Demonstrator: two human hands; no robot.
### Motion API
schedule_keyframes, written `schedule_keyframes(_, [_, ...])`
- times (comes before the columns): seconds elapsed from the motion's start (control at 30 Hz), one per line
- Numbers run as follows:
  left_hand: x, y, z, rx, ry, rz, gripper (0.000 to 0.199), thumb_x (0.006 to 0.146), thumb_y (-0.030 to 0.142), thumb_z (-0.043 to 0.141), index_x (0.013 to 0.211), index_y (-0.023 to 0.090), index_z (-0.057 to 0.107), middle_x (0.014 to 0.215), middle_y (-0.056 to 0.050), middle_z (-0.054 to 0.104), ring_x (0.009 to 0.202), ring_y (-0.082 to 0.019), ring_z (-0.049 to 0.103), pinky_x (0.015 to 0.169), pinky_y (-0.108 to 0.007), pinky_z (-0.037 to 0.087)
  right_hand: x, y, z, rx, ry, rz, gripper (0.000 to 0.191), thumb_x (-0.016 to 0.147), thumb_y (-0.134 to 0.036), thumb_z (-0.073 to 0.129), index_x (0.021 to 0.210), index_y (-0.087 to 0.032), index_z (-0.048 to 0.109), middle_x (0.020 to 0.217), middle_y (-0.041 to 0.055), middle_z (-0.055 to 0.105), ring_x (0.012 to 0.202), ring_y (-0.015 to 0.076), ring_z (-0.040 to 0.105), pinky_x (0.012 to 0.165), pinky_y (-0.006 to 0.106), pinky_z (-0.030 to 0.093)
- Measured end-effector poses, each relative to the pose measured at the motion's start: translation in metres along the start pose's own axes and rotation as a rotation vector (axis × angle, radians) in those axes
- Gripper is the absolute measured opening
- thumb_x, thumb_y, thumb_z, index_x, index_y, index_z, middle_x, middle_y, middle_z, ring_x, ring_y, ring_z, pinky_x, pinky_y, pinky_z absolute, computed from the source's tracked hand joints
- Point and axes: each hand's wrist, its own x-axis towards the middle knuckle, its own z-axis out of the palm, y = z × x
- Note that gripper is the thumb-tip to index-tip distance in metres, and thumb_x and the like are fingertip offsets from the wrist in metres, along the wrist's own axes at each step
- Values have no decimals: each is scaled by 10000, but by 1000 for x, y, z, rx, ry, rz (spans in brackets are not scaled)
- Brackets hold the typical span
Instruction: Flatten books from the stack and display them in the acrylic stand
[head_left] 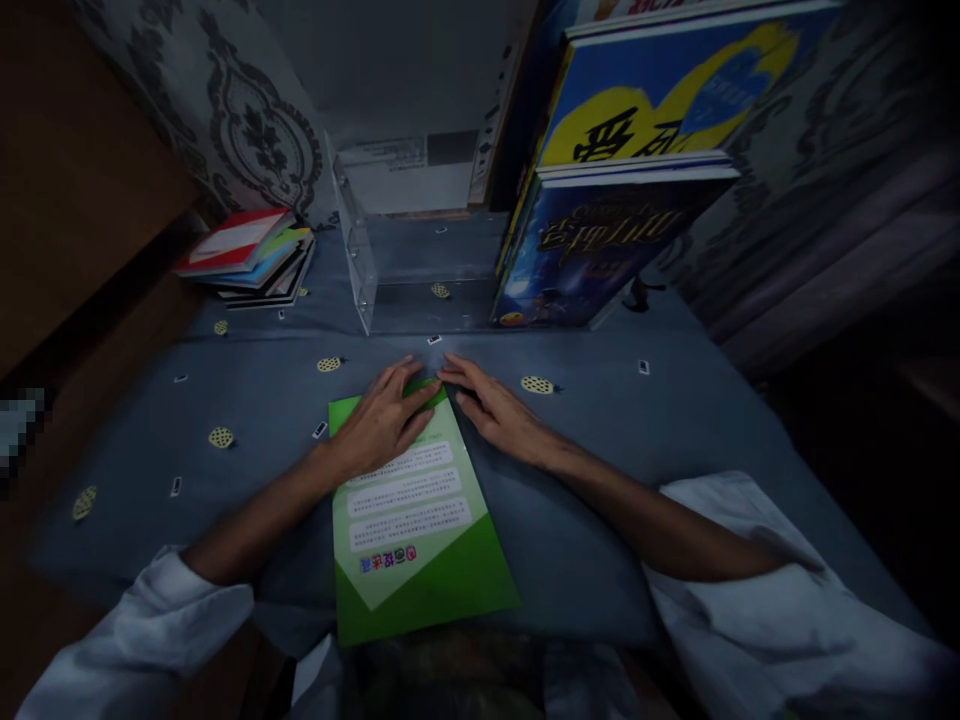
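Blue-grey cloth with yellow pineapple prints covered the desk (600, 430). Fingers of the left hand (386, 415) lay spread and loose on the green book (420, 590), near its far edge; those of the right hand (495, 410) were released, half bent, by its far right corner. That book lay flat, reaching the desk's near edge. Bare cloth ran to either side. Beyond stood a clear rack (360, 250) with upright books (600, 240), 1 small pile (251, 260) to its left.
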Motion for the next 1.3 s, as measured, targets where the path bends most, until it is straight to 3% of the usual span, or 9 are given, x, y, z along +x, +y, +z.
schedule_keyframes(0.3, [-8,10,-5,-34,-29,90,383,1052,322,443,1403,246,575,1551,-133,423,1542,-335,238,1190,-604,369,1,0,2,-104,15,1,538,998,-217,406,1534,-244,366,1411,99,628,1360,265,537,1120,553,442])
schedule_keyframes(0.57, [-23,26,-6,-39,-58,110,376,1048,308,461,1407,309,570,1531,-103,460,1526,-316,281,1176,-583,390,0,2,6,-212,43,-63,447,979,-245,462,1414,-227,561,1394,108,637,1322,293,564,1103,569,454])
schedule_keyframes(0.7, [-36,24,-5,41,0,21,377,1055,296,432,1404,261,571,1497,-137,483,1490,-316,343,1163,-572,395,0,2,8,-297,21,-101,425,981,-206,445,1364,-234,627,1418,96,627,1366,298,529,1119,584,434])
schedule_keyframes(0.93, [-71,7,-16,220,65,-269,396,1046,283,390,1372,190,594,1399,-172,564,1417,-356,414,1082,-572,444,1,2,9,-365,-1,-122,415,1003,-225,443,1369,-195,638,1442,128,603,1362,305,534,1112,582,438])
schedule_keyframes(1.1, [-88,10,-21,335,87,-429,426,1032,276,370,1363,129,594,1348,-198,586,1196,-355,555,957,-536,499,0,1,10,-390,-7,-114,422,1008,-228,432,1381,-212,628,1451,115,598,1370,299,526,1121,588,425])
schedule_keyframes(1.3, [-90,16,-17,426,105,-484,372,1027,276,398,1312,164,608,1165,-145,630,1018,-286,578,866,-432,517,-5,-10,16,-442,-1,-83,436,1004,-244,422,1374,-126,621,1461,181,571,1374,332,507,1145,592,393])
